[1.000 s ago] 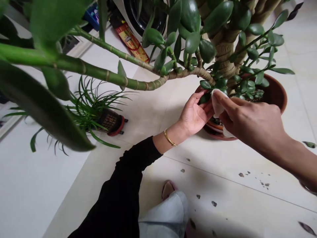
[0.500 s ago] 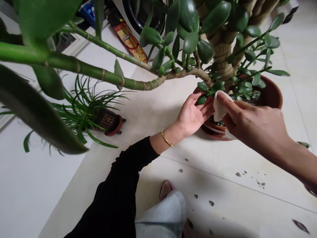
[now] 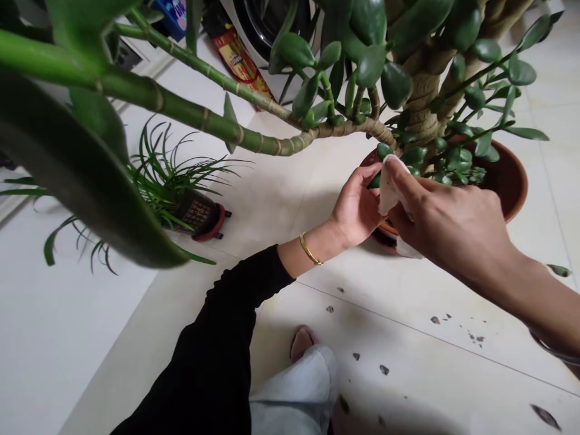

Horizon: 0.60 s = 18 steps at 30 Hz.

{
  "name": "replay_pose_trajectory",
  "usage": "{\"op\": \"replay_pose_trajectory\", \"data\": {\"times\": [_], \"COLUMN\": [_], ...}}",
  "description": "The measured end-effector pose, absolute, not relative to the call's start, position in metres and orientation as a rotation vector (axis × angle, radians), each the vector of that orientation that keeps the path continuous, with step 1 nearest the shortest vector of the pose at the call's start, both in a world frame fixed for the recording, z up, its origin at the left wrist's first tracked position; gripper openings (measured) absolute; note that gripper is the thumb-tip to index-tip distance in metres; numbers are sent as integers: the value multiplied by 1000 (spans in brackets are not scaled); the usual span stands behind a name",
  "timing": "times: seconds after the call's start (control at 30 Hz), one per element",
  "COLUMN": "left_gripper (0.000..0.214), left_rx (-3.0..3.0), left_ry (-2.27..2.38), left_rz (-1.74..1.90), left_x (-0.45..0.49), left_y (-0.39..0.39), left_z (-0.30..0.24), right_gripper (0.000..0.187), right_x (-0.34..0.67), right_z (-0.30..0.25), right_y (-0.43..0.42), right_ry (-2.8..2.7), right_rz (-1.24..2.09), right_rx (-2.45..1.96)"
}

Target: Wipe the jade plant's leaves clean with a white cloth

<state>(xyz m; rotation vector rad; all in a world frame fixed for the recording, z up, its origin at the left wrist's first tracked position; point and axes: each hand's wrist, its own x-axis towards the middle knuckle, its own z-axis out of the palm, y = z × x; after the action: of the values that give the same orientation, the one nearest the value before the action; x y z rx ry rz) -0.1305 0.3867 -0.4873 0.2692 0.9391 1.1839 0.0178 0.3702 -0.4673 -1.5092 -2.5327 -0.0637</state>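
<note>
A thick-stemmed jade plant with glossy green leaves grows from a reddish-brown pot. Low at its near side, my left hand is palm up, its thumb and curled fingers around a small jade plant leaf; the fingertips are partly hidden. My right hand pinches a white cloth, possibly a tissue, pressed against the leaves right beside my left fingers. A further white bit shows below the right hand, by the pot's rim.
A long green branch and a large dark leaf cross the upper left, close to the camera. A grassy plant in a dark pot stands on the floor. Fallen dry leaves and crumbs lie on the pale tiles.
My left fingers have curled from a flat, spread pose around the leaf. My right hand has moved slightly left with the cloth, over the leaf. The view has shifted a little.
</note>
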Motion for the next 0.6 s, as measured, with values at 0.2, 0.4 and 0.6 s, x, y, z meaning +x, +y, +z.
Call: {"op": "replay_pose_trajectory", "data": {"times": [0.2,0.4,0.6], "left_gripper": [14,12,19], "left_rx": [247,257,246], "left_ry": [911,902,825], "left_rz": [1244,1229,1260], "left_x": [-127,-128,-126], "left_y": [385,383,383], "left_z": [-485,-483,-485], "right_gripper": [74,67,71], "right_x": [3,9,3], "right_z": [-468,-486,-482], "right_y": [382,379,386], "right_ry": [-2527,-2467,-2428], "right_rz": [-98,-193,-143], "right_rx": [-1503,-1396,-1378]}}
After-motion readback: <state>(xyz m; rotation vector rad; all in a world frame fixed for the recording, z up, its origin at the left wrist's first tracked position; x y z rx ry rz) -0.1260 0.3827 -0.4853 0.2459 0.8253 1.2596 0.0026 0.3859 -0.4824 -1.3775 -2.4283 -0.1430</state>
